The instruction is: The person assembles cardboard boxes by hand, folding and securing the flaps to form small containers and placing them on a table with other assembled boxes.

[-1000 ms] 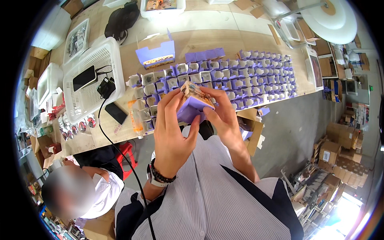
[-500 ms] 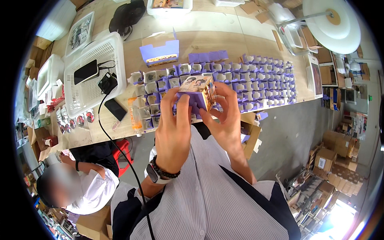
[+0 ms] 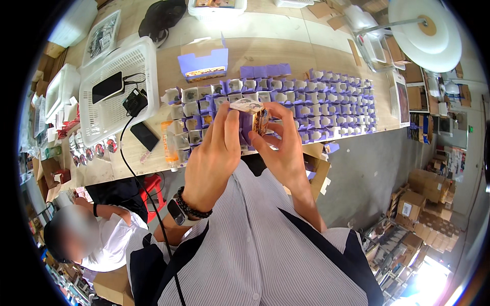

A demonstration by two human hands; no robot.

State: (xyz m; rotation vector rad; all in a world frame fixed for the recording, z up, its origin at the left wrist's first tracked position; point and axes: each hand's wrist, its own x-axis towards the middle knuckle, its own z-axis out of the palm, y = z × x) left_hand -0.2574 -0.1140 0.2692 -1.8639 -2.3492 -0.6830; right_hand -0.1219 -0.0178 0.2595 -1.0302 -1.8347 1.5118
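Observation:
A small printed cardboard box point(image 3: 248, 106), purple on the side toward me, is held up over the near edge of the table. My left hand point(image 3: 217, 145) grips its left side, fingers curled over it. My right hand point(image 3: 280, 145) presses the opposite side, its thumb at the lower front. The box's far faces are hidden. Behind and beside it stand rows of open purple-and-white small boxes point(image 3: 334, 109); a few at the left end have something in them. Farther back is a purple display box point(image 3: 203, 64) with its lid raised.
To the left, a white plastic basket point(image 3: 148, 61) holds a phone point(image 3: 107, 86) and a cabled black device point(image 3: 135, 102). Another phone point(image 3: 144, 136) and an orange-labelled bottle point(image 3: 169, 143) lie nearer. A cable runs down past my left arm. A co-worker point(image 3: 109, 234) sits at lower left.
The box has turned in my hands so less of its top and more of its side shows. Both hands have shifted slightly left, and my left forearm has swung outward.

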